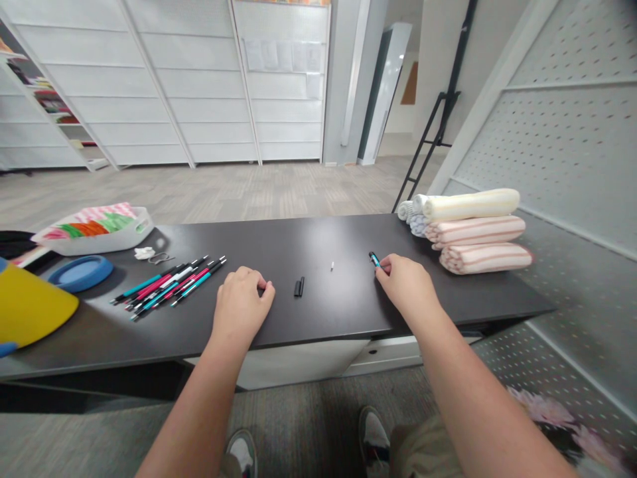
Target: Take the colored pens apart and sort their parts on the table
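Note:
My right hand (pixel 405 282) pinches a teal pen (pixel 375 259) with a black end, just above the dark tabletop; much of its barrel is hidden by the fingers. Resting on the table, my left hand (pixel 243 295) is loosely curled, with nothing visible in it. Between the hands lie a small black piece with a clip (pixel 299 287), like a pen cap, and a tiny white piece (pixel 332 266). To the left of my left hand, several pens (pixel 172 284) in teal, red, white and black lie in a loose pile.
Rolled striped towels (pixel 480 229) are stacked at the table's right end. At the left stand a white tray (pixel 97 240) with colourful cloths, a blue round dish (pixel 80 273) and a yellow object (pixel 37 307). A small white item (pixel 144 253) lies behind the pens.

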Action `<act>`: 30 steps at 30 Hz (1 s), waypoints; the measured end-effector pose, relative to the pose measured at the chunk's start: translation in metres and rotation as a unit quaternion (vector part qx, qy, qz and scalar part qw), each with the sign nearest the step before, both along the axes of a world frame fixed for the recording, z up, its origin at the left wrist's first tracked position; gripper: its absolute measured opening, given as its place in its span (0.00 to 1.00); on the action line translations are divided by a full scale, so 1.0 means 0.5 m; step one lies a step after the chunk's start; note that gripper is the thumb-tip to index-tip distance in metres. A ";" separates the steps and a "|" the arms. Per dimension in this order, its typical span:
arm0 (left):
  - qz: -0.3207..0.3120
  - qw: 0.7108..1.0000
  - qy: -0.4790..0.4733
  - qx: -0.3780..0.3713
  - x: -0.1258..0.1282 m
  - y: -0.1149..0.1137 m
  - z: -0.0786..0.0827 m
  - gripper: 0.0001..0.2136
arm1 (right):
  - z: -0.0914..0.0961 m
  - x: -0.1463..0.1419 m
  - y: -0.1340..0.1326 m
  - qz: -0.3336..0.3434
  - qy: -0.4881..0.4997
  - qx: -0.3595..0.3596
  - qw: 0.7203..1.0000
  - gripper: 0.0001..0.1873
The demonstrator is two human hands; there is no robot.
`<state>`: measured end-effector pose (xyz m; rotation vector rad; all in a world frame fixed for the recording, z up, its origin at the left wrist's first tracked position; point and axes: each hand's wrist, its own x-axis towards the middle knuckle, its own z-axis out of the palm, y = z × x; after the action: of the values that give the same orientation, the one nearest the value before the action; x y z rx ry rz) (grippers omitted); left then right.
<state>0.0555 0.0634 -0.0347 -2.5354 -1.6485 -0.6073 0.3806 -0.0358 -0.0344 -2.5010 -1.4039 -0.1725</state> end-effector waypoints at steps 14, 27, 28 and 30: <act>-0.015 1.000 0.010 0.000 0.002 -0.008 0.004 0.10 | 0.023 0.007 -0.018 -0.071 -0.009 -0.060 0.996 0.14; 0.001 1.000 0.014 -0.015 0.006 -0.012 0.010 0.15 | 0.024 0.010 -0.019 -0.069 -0.017 -0.045 0.996 0.14; 0.002 1.000 0.013 -0.015 0.007 -0.012 0.010 0.15 | 0.023 0.010 -0.019 -0.069 -0.019 -0.044 0.996 0.14; 0.006 1.000 0.011 -0.012 0.008 -0.013 0.010 0.16 | 0.023 0.009 -0.019 -0.070 -0.023 -0.048 0.996 0.15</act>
<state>0.0594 0.0566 -0.0295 -2.5383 -1.6720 -0.5612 0.3849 -0.0452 -0.0230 -2.6916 -1.2837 -0.1940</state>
